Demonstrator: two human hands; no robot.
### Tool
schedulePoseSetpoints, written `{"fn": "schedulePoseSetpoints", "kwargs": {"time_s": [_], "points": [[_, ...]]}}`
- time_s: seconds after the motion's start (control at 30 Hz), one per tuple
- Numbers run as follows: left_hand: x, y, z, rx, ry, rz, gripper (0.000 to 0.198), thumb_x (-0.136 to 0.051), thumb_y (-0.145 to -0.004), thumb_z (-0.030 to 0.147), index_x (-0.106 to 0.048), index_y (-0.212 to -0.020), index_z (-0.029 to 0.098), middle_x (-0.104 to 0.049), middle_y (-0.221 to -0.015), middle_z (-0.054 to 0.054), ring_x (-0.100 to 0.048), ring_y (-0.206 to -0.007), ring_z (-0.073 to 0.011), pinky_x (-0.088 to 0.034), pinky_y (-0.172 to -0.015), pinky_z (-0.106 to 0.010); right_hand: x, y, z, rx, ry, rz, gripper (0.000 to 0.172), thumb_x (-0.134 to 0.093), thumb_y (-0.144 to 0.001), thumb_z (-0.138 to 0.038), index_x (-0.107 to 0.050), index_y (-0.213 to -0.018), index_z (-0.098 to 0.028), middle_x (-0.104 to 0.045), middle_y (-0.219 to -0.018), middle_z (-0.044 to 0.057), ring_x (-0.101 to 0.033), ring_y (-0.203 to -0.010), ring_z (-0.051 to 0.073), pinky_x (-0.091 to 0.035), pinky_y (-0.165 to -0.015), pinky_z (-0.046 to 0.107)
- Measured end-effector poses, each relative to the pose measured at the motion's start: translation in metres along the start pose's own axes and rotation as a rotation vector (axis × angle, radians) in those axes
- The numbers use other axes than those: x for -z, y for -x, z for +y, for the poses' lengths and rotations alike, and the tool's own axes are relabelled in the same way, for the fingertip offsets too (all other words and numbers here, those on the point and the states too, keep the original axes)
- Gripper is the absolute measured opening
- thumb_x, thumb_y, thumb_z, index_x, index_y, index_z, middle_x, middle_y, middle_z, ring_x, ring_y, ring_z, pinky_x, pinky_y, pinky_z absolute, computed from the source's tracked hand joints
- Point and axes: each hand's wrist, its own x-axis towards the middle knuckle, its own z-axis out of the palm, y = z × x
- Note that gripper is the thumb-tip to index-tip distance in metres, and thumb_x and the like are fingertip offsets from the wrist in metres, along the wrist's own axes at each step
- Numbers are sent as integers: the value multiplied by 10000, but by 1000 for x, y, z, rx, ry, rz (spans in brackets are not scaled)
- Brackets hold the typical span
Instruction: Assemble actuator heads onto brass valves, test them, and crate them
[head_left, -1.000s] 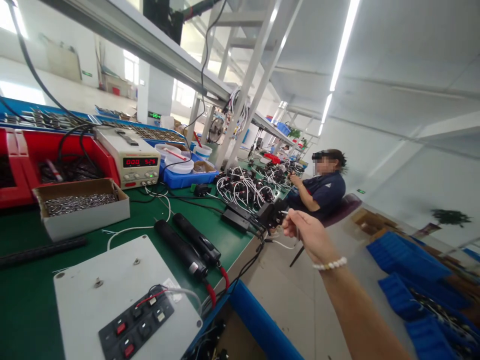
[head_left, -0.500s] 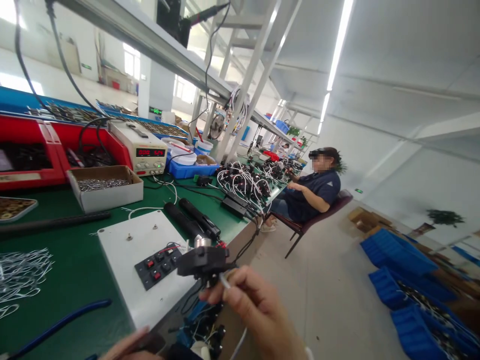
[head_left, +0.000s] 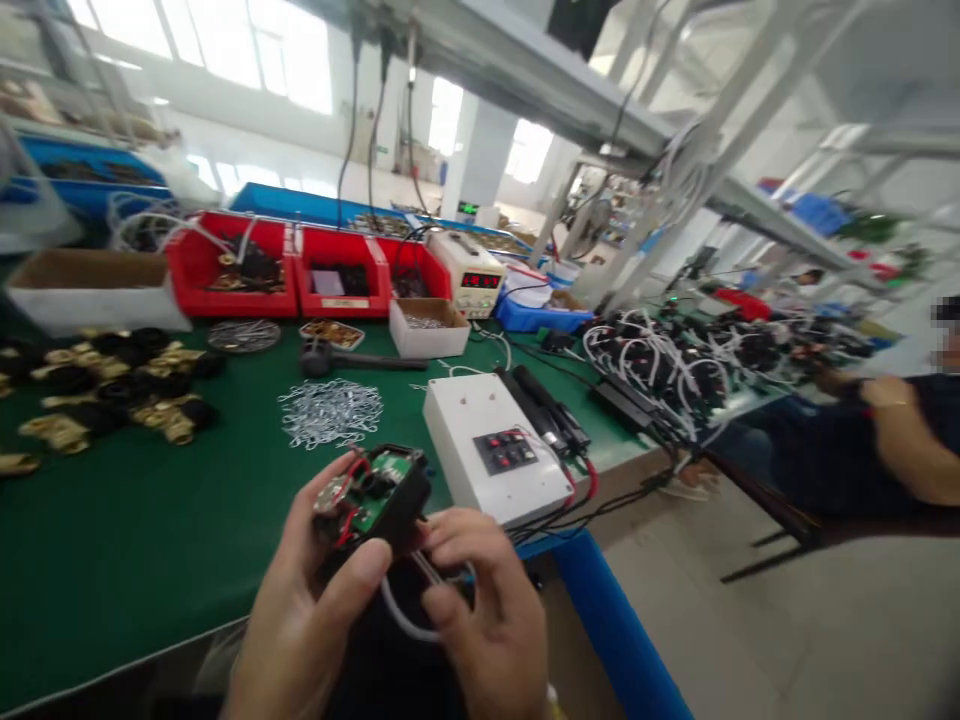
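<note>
My left hand (head_left: 311, 590) is closed around a black plastic housing with a green circuit board (head_left: 386, 485), held above the table's front edge. Red wires and a round metal part show on its open side. My right hand (head_left: 487, 590) is at the housing's lower right, fingers bent around a white cable (head_left: 401, 612) that loops below it. Its fingertips are close to the housing; whether they touch it is hard to tell. Just beyond the hands stands a white box with a black switch panel (head_left: 506, 452).
Two black cylinders (head_left: 551, 410) lie behind the white box. Bent metal wire clips (head_left: 330, 410) are piled on the green table (head_left: 150, 530). Red bins (head_left: 232, 290) and a power supply (head_left: 469, 275) line the back. A co-worker (head_left: 892, 440) sits at right, near white-cabled parts (head_left: 652, 360).
The view has swung left. My left hand, low and apart before, now grips the housing. The housing has turned to show its circuit board, and my right hand has shifted onto the cable.
</note>
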Motion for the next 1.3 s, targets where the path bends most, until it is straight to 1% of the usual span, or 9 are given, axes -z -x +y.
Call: {"fn": "schedulePoseSetpoints", "kwargs": {"time_s": [0.1, 0.23, 0.37, 0.53, 0.73, 0.93, 1.07, 1.17, 1.3], "points": [[-1, 0, 2, 40, 102, -51, 709, -813, -695, 478, -540, -1295, 216, -669, -1202, -89, -687, -945, -267, -566, -869, -376, 2, -3, 4, -326, -252, 47, 380, -712, -853, -418, -622, -1210, -325, -690, -1106, 9, -669, -1054, 132, -548, -931, 220], [-2, -1, 2, 42, 214, -196, 539, -777, -752, 474, -653, -1203, 205, -688, -1176, -80, -675, -907, -206, -562, -779, -261, -2, -3, 6, -465, -455, -52, 475, -727, -836, -416, -596, -1291, -377, -675, -1257, 6, -637, -1172, 144, -530, -981, 220], [0, -3, 0, 83, 296, -302, 418, -711, -820, 497, -698, -1148, 237, -724, -1096, -52, -678, -973, -216, -553, -823, -264, -5, -2, 4, -461, -440, -40, 407, -710, -862, -385, -624, -1259, -398, -673, -1272, -8, -634, -1176, 144, -531, -987, 235], [2, -6, -2, 135, 370, -371, 477, -593, -875, 583, -724, -1106, 187, -739, -1032, -96, -677, -1008, -277, -557, -854, -357, -5, 1, 3, -459, -377, -35, 350, -690, -879, -387, -635, -1225, -393, -685, -1202, -7, -660, -1094, 151, -556, -958, 285], [2, -6, -3, 79, 370, -396, 441, -575, -907, 539, -696, -1163, 201, -715, -1103, -84, -642, -1079, -266, -527, -903, -342, -6, 2, 3, -420, -347, -6, 339, -680, -897, -292, -633, -1218, -389, -688, -1162, -12, -661, -1065, 120, -554, -918, 221], [6, -4, -4, 55, 384, -401, 379, -563, -926, 490, -705, -1136, 208, -712, -1077, -61, -636, -1062, -239, -507, -901, -311, -9, 3, 0, -406, -310, -1, 361, -701, -876, -339, -621, -1225, -378, -680, -1148, -1, -663, -1041, 133, -561, -894, 229], [7, -5, -3, 99, 441, -407, 346, -651, -864, 476, -734, -1068, 209, -725, -968, -40, -648, -968, -217, -507, -860, -286, -11, 5, -3, -372, -249, -4, 375, -699, -877, -285, -603, -1228, -377, -683, -1119, -7, -669, -1004, 126, -565, -857, 220], [7, -9, -4, 225, 571, -431, 390, -673, -820, 496, -755, -964, 143, -711, -825, -57, -648, -794, -189, -514, -753, -268, -11, 9, -4, -319, -155, 8, 397, -690, -875, -237, -587, -1238, -359, -655, -1148, 10, -653, -1019, 145, -559, -871, 264], [5, -15, -10, 417, 809, -514, 520, -593, -814, 553, -712, -878, 50, -557, -623, -31, -534, -580, -130, -460, -607, -246, -10, 14, -3, -205, -45, -52, 407, -683, -873, -259, -579, -1262, -315, -583, -1227, 55, -584, -1139, 219, -507, -975, 398]]}}
